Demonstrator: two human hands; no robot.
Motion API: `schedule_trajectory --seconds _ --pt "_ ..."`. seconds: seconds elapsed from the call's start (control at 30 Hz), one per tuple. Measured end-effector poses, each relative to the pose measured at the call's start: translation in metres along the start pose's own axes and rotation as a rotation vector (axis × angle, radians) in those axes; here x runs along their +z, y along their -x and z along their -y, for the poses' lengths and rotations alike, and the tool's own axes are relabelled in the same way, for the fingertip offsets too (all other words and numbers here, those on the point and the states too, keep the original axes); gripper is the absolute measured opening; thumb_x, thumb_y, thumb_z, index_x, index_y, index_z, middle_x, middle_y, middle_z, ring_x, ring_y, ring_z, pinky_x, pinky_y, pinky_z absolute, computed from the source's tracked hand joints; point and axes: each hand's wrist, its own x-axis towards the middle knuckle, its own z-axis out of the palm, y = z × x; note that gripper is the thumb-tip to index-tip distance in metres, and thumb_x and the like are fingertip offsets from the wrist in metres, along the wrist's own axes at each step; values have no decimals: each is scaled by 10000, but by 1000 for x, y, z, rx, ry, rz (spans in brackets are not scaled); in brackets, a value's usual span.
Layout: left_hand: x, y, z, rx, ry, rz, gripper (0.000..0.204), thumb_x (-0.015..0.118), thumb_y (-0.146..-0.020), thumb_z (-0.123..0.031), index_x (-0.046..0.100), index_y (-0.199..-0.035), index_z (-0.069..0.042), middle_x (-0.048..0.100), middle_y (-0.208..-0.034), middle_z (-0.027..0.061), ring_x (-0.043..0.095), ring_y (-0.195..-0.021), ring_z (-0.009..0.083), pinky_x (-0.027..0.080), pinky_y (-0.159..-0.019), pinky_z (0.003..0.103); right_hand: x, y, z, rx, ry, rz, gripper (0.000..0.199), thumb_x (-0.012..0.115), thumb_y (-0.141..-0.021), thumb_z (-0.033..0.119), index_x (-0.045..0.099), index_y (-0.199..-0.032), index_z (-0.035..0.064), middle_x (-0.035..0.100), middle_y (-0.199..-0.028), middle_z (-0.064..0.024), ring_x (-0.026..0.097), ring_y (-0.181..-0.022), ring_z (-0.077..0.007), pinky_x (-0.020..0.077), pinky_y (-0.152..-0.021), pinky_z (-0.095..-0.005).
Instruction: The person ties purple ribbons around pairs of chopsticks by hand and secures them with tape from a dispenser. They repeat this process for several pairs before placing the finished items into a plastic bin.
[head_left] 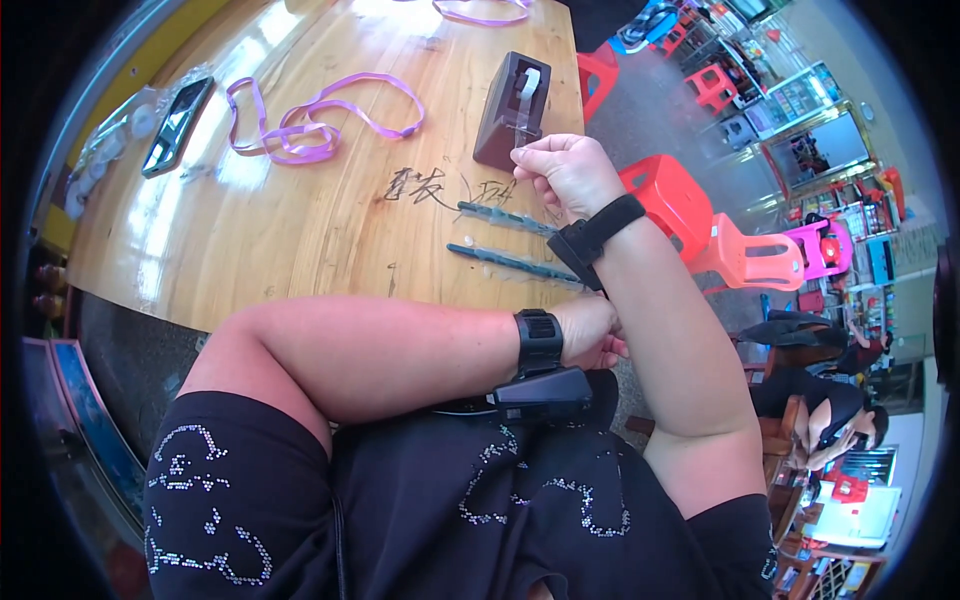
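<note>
A dark brown tape dispenser (497, 115) with a white-cored roll stands near the table's right edge. My right hand (570, 170) is in front of it, thumb and finger pinching the end of the clear tape (523, 118) at the dispenser's front. My left forearm crosses in front of me, and my left hand (590, 330) is at the near table edge, partly behind my right forearm. Its fingers are curled; what they hold, if anything, is hidden. Between my arms lie two slim dark green sticks (500, 215) (515, 264) in clear wrapping, their right ends hidden by my right wrist.
On the wooden table (350, 240) lie a purple lanyard (300, 130), a dark phone (180, 125) and clear plastic packaging (110, 150). Another lanyard (480, 15) is at the far edge. Red stools (668, 200) stand to the right. Farther right, a person (830, 415) sits bent forward.
</note>
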Motion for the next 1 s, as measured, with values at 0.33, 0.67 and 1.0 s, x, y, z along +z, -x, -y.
schedule_trajectory --seconds 0.33,0.67,1.0 --pt "2 11 -4 29 18 -50 353 501 -739 36 358 -1025 -114 528 -869 68 567 -623 164 444 -517 296 -76 31 24 -222 315 250 127 607 -802 151 625 -856 37 591 -676 17 496 -553 -32 376 -477 -175" --pt "3 13 -7 16 -17 7 714 531 -742 27 144 -1333 -82 543 -893 75 553 -708 156 432 -605 264 -131 57 -39 -83 385 471 265 559 -780 54 491 -1031 2 514 -635 19 479 -565 -49 380 -497 -198" --pt "5 15 -6 32 -33 -35 647 529 -754 10 204 -1306 -84 543 -876 53 547 -699 140 433 -601 254 -121 49 -45 -17 857 299 332 674 -693 180 565 -937 -17 602 -793 -122 588 -758 -217 472 -688 -322"
